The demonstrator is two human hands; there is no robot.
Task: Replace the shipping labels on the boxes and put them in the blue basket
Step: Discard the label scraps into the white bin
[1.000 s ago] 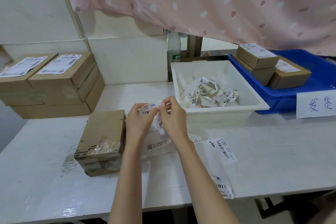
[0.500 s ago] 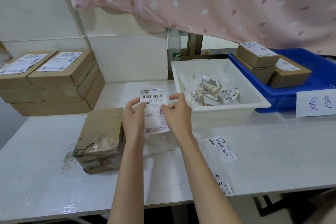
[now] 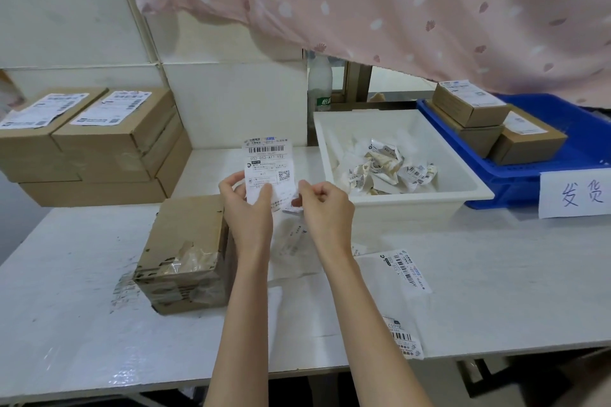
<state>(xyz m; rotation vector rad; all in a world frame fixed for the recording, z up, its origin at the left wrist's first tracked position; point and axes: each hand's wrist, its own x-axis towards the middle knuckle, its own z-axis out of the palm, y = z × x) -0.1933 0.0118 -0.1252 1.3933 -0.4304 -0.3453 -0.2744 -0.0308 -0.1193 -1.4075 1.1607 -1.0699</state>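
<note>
I hold a white shipping label [image 3: 268, 164] upright above the table. My left hand [image 3: 248, 208] pinches its lower edge, and my right hand [image 3: 325, 205] pinches the backing sheet [image 3: 292, 239] that hangs down below it. A brown cardboard box [image 3: 188, 249] with torn tape and no label on top lies just left of my left hand. The blue basket [image 3: 542, 172] stands at the far right with three labelled boxes [image 3: 469, 107] inside.
A white bin [image 3: 396, 205] of crumpled old labels sits behind my right hand. Stacked labelled boxes [image 3: 99, 142] stand at the back left. Two loose labels [image 3: 405, 269] lie on the table at the right. A paper sign [image 3: 575, 193] hangs on the basket front.
The label has come up from between my hands and now stands upright, peeled away from its backing. My hands have drawn slightly apart.
</note>
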